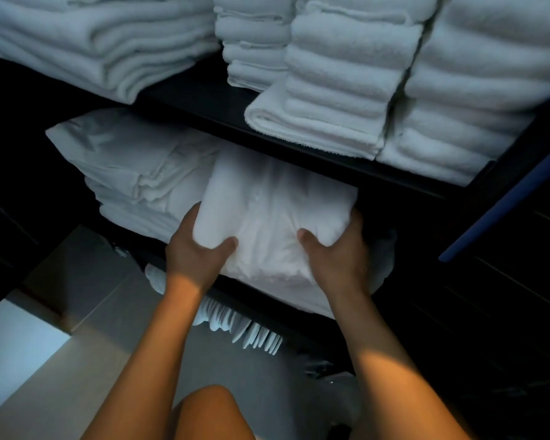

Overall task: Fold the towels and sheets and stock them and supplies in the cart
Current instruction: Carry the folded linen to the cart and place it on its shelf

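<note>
Both hands are on the folded sheet (277, 217) here, a thick white bundle sitting at the front of the cart's middle shelf (185, 252). The left hand (192, 252) grips its near left corner, thumb pressed on top and the fingers wrapped out of sight around the side. The right hand (337, 258) does the same on the near right corner, thumb dug into the fabric, its fingers tucked under the edge. The bundle's front overhangs the shelf lip, and it lies just beside a stack of folded sheets (140, 173) on the left, touching it.

Up on the top shelf (204, 100), folded towels (340, 87) stand in neat white stacks, with a looser pile of towels (86, 42) to the left. Below the hands, a row of white slippers (251, 331) peeks out from the bottom level, above a pale tiled floor (77, 312). A bare knee (210, 411) shows at the lower edge.
</note>
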{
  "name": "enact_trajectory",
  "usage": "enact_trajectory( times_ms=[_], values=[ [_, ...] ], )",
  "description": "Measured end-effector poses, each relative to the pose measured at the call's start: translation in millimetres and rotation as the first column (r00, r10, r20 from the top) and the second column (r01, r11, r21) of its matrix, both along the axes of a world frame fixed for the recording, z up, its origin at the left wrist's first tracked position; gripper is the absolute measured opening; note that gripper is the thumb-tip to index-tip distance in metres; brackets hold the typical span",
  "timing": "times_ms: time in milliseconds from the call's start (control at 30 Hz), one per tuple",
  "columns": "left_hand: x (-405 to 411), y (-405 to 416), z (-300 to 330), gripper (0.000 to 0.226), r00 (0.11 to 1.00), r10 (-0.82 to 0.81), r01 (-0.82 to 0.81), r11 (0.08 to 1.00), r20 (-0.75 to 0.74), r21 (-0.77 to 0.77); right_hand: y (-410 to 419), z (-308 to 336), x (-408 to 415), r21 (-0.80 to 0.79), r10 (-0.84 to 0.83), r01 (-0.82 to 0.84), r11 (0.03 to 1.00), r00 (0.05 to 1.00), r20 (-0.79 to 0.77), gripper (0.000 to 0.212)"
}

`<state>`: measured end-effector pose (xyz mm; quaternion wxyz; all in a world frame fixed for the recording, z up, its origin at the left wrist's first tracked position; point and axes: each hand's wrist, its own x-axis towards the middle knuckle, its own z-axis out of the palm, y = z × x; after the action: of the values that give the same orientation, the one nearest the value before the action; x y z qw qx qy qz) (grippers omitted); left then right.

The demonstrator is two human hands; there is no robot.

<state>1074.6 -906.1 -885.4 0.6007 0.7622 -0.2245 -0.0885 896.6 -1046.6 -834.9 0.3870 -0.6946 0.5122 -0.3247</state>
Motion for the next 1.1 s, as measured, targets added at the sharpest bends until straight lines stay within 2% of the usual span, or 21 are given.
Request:
enact_trajectory(
  times_ms=[233, 333, 367, 433, 500, 533, 567, 600, 667, 767, 833, 867, 900, 967, 1000, 1033, 1100],
  values=[
    [-0.6, -18.8, 37.6, 0.065, 0.987, 0.105, -0.081, 0.978, 0.119, -0.193, 0.1, 11.6, 17.8, -0.167, -0.067, 0.114, 0.979, 0.962, 0.265, 0.084],
    [13.8, -35.9, 51.5, 0.064, 0.983, 0.055, -0.011, 0.970, 0.175, -0.242, -10.4, 18.9, 26.9, -0.234, -0.102, 0.168, 0.958, 0.957, 0.271, 0.078],
    [23.9, -43.1, 54.4, 0.063, 0.985, 0.025, 0.013, 0.975, 0.170, -0.223, -16.8, 20.1, 30.6, -0.225, -0.127, 0.180, 0.958, 0.964, 0.232, 0.076],
    [50.9, -57.2, 57.6, 0.063, 0.995, -0.049, 0.059, 0.991, 0.092, -0.116, -34.7, 20.4, 30.9, -0.083, -0.143, 0.151, 0.985, 0.985, 0.095, 0.071],
    [73.6, -62.2, 55.4, 0.072, 0.990, -0.071, 0.074, 0.997, -0.122, 0.017, -47.3, 15.3, 25.3, 0.114, -0.037, 0.048, 0.992, 0.995, -0.093, 0.063],
    [81.0, -60.4, 51.9, 0.079, 0.968, -0.052, 0.070, 0.995, -0.247, 0.066, -46.9, 13.5, 22.7, 0.145, 0.021, 0.007, 0.989, 0.982, -0.187, 0.060],
    [86.0, -57.8, 47.3, 0.084, 0.946, -0.036, 0.069, 0.993, -0.321, 0.093, -43.9, 11.9, 20.8, 0.106, 0.036, -0.006, 0.994, 0.958, -0.285, 0.061],
    [88.1, -55.8, 43.7, 0.085, 0.945, -0.032, 0.069, 0.992, -0.326, 0.104, -39.6, 11.1, 20.3, 0.007, 0.014, -0.012, 1.000, 0.931, -0.364, 0.064],
    [90.2, -56.0, 39.7, 0.087, 0.969, -0.036, 0.065, 0.991, -0.243, 0.114, -26.9, 11.8, 22.0, -0.196, -0.043, -0.053, 0.979, 0.889, -0.457, 0.070],
    [87.3, -57.6, 32.7, 0.083, 0.995, -0.011, 0.029, 0.984, -0.104, 0.174, -14.1, 15.9, 23.4, -0.259, -0.062, -0.098, 0.961, 0.835, -0.546, 0.073],
    [78.3, -52.9, 27.1, 0.078, 0.997, -0.001, -0.015, 0.976, 0.071, 0.216, -9.0, 19.4, 20.5, -0.324, -0.074, -0.141, 0.935, 0.818, -0.570, 0.068],
    [71.7, -47.2, 25.0, 0.074, 0.975, -0.005, -0.044, 0.975, 0.224, 0.216, -4.8, 20.9, 20.4, -0.377, -0.067, -0.188, 0.907, 0.819, -0.570, 0.065],
    [64.8, -40.8, 24.6, 0.069, 0.911, -0.031, -0.058, 0.977, 0.410, 0.203, 0.0, 21.5, 22.0, -0.428, -0.036, -0.255, 0.867, 0.825, -0.564, 0.061],
    [52.4, -31.4, 24.3, 0.058, 0.689, -0.171, 0.013, 0.974, 0.704, 0.224, 10.3, 18.7, 27.9, -0.478, 0.100, -0.409, 0.777, 0.830, -0.548, 0.054],
    [46.4, -29.2, 24.5, 0.055, 0.600, -0.263, 0.071, 0.958, 0.755, 0.278, 14.9, 15.8, 31.6, -0.465, 0.196, -0.485, 0.741, 0.817, -0.542, 0.054],
    [42.1, -28.1, 23.8, 0.055, 0.559, -0.350, 0.115, 0.931, 0.752, 0.347, 18.7, 12.3, 35.3, -0.434, 0.290, -0.555, 0.710, 0.791, -0.539, 0.057],
    [38.6, -27.0, 21.7, 0.059, 0.543, -0.469, 0.168, 0.874, 0.696, 0.457, 20.7, 5.4, 41.0, -0.379, 0.402, -0.654, 0.655, 0.726, -0.557, 0.066]
  ],
)
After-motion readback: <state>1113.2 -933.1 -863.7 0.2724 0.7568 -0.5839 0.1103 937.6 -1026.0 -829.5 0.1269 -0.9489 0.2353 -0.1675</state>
